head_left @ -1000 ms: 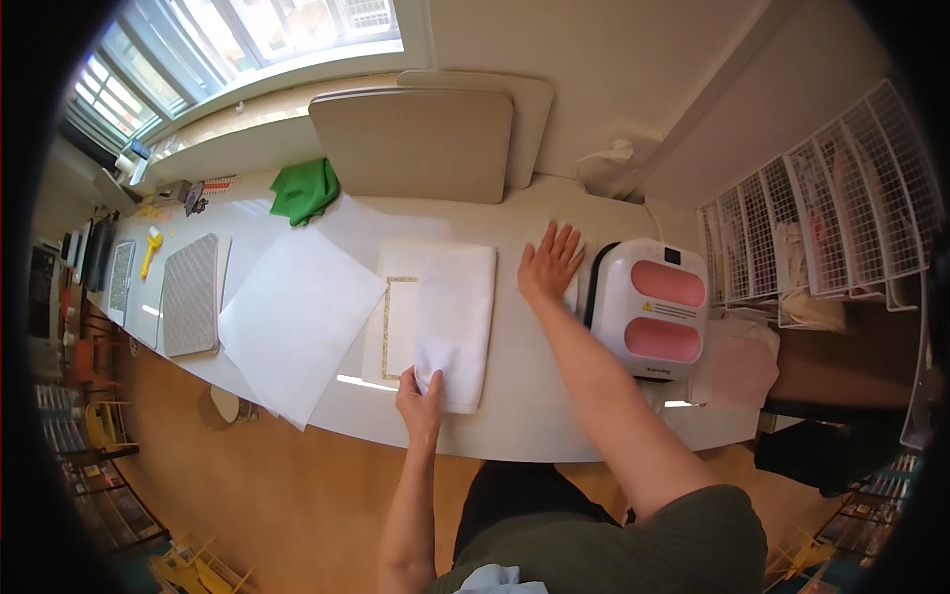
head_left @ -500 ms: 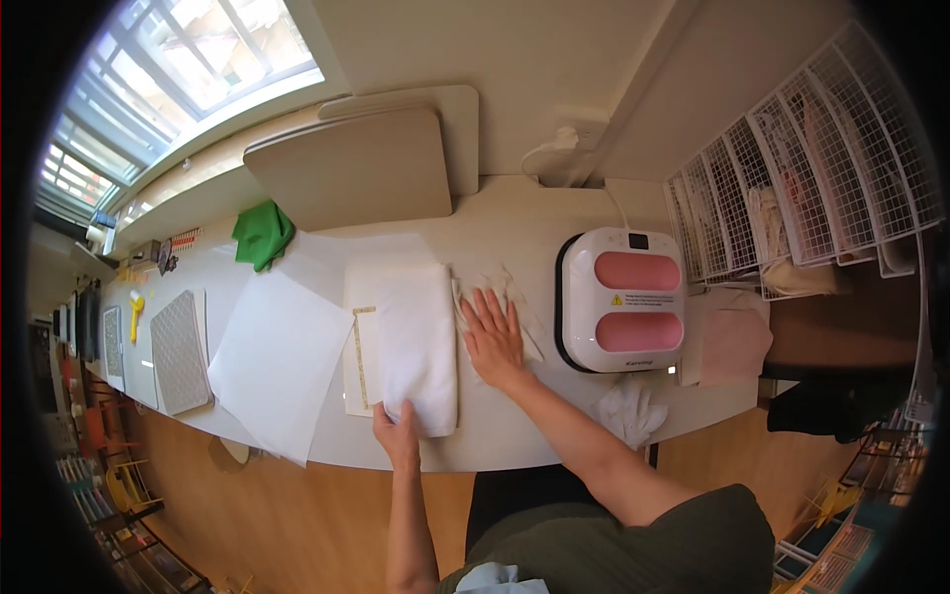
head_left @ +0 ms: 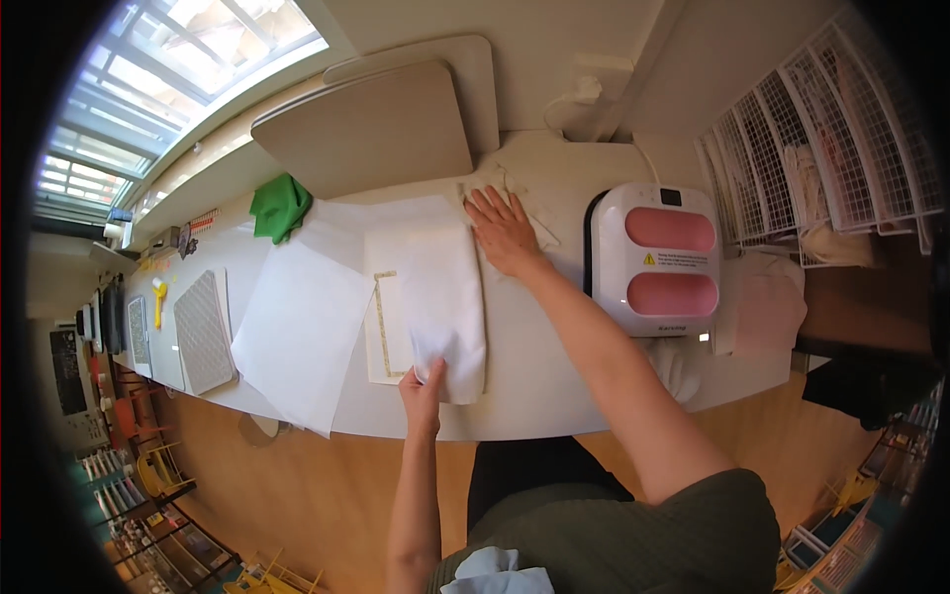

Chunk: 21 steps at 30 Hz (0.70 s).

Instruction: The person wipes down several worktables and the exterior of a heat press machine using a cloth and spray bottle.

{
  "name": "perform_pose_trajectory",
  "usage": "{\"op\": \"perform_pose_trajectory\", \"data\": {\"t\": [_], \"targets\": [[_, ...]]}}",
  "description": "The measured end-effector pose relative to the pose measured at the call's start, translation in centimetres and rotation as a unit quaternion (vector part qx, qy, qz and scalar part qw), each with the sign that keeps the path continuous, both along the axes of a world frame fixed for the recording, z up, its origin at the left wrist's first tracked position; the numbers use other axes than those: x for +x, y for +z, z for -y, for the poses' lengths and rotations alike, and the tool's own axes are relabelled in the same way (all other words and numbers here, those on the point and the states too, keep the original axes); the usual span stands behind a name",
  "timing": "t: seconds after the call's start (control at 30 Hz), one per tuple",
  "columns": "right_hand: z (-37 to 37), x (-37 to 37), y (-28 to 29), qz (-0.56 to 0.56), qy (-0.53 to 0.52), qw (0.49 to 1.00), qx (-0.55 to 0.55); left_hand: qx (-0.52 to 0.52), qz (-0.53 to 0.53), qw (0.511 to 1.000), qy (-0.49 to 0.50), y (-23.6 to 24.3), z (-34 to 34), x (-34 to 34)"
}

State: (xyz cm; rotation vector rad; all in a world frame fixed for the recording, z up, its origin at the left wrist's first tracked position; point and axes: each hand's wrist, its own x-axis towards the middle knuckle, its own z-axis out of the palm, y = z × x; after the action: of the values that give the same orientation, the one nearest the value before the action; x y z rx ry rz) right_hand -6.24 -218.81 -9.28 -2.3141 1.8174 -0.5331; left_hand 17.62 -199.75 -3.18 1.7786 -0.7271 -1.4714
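My left hand [head_left: 423, 388] pinches the near edge of a white folded cloth [head_left: 441, 287] lying over a cream rectangle [head_left: 393, 327] with a speckled gold border. My right hand [head_left: 503, 230] lies open, fingers spread, on thin pale scraps [head_left: 534, 218] at the back right of the cloth. The white press [head_left: 654, 292] with two pink handles stands right of my right arm. A large white sheet [head_left: 297, 327] lies left of the cloth.
Green cloth [head_left: 280, 206], boards [head_left: 361, 129] leaning at the wall, grey mats [head_left: 203, 327] and a yellow tool [head_left: 158, 302] are behind and left. At right are a wire rack [head_left: 811, 148], pink material [head_left: 762, 317] and white crumpled material [head_left: 676, 366] beside the press.
Since half a second ago my right hand has moved toward the back of the table, the pale scraps with it. My left hand keeps hold of the cloth's near edge. The view has shifted.
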Motion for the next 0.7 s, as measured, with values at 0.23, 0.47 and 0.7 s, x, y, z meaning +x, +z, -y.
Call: {"op": "perform_pose_trajectory", "data": {"t": [0.23, 0.47, 0.7], "targets": [[-20.4, 0.1, 2.6, -0.021, -0.099, 0.993, 0.066, -0.089, -0.073, 0.986, -0.123, 2.0, 2.2, -2.9], [-33.2, -1.9, 4.1, -0.051, -0.09, 0.989, 0.109, -0.329, 0.153, 0.883, -0.299, -2.4, 6.1, -11.0], [-33.5, -1.1, 3.5, -0.033, -0.12, 0.984, 0.129, -0.361, 0.103, 0.894, -0.245, -3.7, 9.4, -18.2]]}}
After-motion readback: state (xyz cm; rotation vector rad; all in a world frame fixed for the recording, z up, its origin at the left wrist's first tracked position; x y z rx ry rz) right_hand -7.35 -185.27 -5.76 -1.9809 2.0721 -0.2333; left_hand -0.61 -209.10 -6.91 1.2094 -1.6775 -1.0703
